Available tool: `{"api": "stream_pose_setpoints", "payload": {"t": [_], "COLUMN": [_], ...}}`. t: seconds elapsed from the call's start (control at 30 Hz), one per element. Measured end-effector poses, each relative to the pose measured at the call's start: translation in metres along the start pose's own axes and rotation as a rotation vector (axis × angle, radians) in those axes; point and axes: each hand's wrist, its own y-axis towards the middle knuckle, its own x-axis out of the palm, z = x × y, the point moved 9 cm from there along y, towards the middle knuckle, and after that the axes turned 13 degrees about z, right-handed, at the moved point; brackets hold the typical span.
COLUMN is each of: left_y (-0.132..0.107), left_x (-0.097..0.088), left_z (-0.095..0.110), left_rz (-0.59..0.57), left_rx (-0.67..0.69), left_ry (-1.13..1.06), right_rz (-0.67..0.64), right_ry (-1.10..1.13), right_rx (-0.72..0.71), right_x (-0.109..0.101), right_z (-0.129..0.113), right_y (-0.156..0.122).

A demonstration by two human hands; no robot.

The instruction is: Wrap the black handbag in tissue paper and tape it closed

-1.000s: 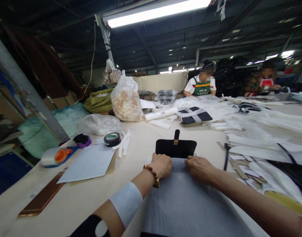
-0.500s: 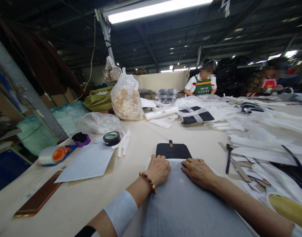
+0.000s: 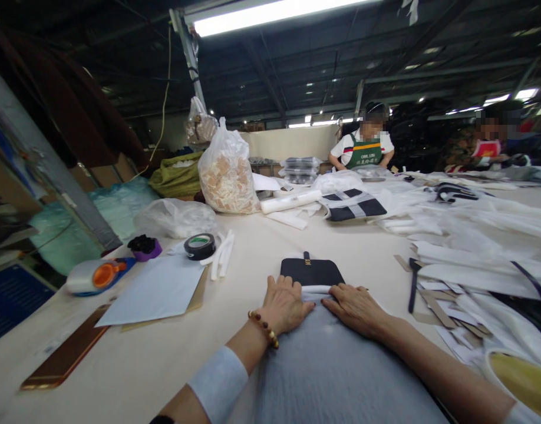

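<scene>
A thin, see-through white sheet (image 3: 341,377) covers the dark body of a flat bag in front of me. Past its far edge the bag's black flap (image 3: 310,271) shows, with a short tab and gold-coloured clasp. At the left of that edge, my left hand (image 3: 284,305), with a beaded bracelet at the wrist, curls its fingers over the sheet, thumb pointing inward. Opposite it, my right hand (image 3: 354,307) has its fingers bent on the same edge. Between the two, the sheet's edge is turned into a narrow fold. The bag's near end is out of frame.
On the left lie a pale blue sheet (image 3: 155,288), black tape (image 3: 200,246), a clear tape roll (image 3: 91,277) and a copper-coloured bar (image 3: 67,353). A bag of scraps (image 3: 230,176) stands behind. Rightward are paper scraps (image 3: 447,306) and a tub (image 3: 518,377). Two people work beyond.
The sheet's far edge, flat before, now has a narrow fold between my hands. My left thumb has swung inward toward my right hand, and its fingers curl more over the edge.
</scene>
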Motion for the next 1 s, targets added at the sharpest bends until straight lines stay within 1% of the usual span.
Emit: {"api": "stream_pose_setpoints", "payload": {"t": [0.2, 0.37, 0.47, 0.53, 0.6, 0.7, 0.8, 0.9, 1.0], "left_y": [0.000, 0.001, 0.011, 0.020, 0.028, 0.033, 0.031, 0.025, 0.021], "left_x": [0.008, 0.000, -0.003, 0.004, 0.017, 0.033, 0.034, 0.026, 0.020], "left_z": [-0.006, -0.001, 0.005, 0.008, 0.009, 0.007, 0.007, 0.015, 0.020], "left_rz": [-0.031, -0.036, -0.066, -0.132, -0.225, -0.319, -0.310, -0.266, -0.228], "left_rx": [-0.034, 0.000, 0.056, 0.094, 0.118, 0.098, 0.075, 0.115, 0.148], "left_ry": [-0.011, 0.003, -0.004, -0.028, -0.061, -0.090, -0.094, -0.105, -0.110], "right_rz": [0.015, 0.041, 0.062, 0.071, 0.080, 0.084, 0.055, 0.026, 0.032], "right_ry": [0.023, 0.036, 0.026, 0.017, 0.013, 0.023, 0.050, 0.090, 0.114], "right_rx": [0.032, 0.026, 0.008, 0.002, -0.006, -0.022, -0.011, 0.006, 0.041], "right_x": [0.002, 0.002, -0.001, -0.003, -0.004, -0.001, 0.005, 0.009, 0.009], "right_z": [0.002, 0.003, 0.002, 0.001, 0.001, 0.002, 0.004, 0.005, 0.007], "right_y": [0.001, 0.000, -0.001, -0.001, 0.000, 0.001, 0.002, 0.001, 0.000]}}
